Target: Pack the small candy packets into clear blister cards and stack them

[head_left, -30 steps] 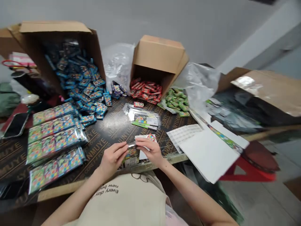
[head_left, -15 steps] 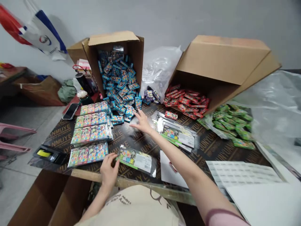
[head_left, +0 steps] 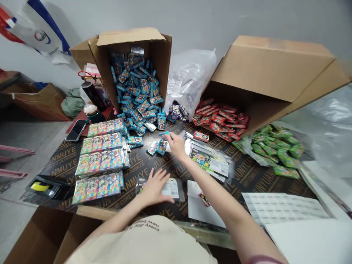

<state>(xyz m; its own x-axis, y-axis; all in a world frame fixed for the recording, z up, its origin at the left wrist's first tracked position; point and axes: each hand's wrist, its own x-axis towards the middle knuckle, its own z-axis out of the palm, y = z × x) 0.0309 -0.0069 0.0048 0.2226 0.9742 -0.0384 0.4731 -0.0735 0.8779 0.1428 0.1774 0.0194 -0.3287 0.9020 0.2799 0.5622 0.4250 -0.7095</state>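
My left hand [head_left: 154, 187] lies with its fingers spread over a printed card in a clear sleeve [head_left: 172, 189], covering the card's middle. Beyond it, my right hand [head_left: 176, 145] pinches a small blue packet [head_left: 164, 133] at its fingertips. Two more small blue packets [head_left: 157, 147] rest on the table just under and left of those fingers. Behind them, a heap of the same packets [head_left: 141, 95] spills out of a cardboard box [head_left: 132, 36]. Right of my right hand is a stack of sleeved cards [head_left: 211, 161].
Filled packs [head_left: 97, 157] stand in rows at left, near a phone [head_left: 76, 130]. A second box [head_left: 275, 69] holds red packets [head_left: 220, 119]. Green packets [head_left: 277, 145] lie at right, purple ones [head_left: 177, 110] between the boxes. White sheets [head_left: 302, 234] cover the right front.
My left hand has moved right, from the sleeve's left edge onto its middle. My right hand has taken hold of a blue packet, and two others now lie loose nearer the sleeve.
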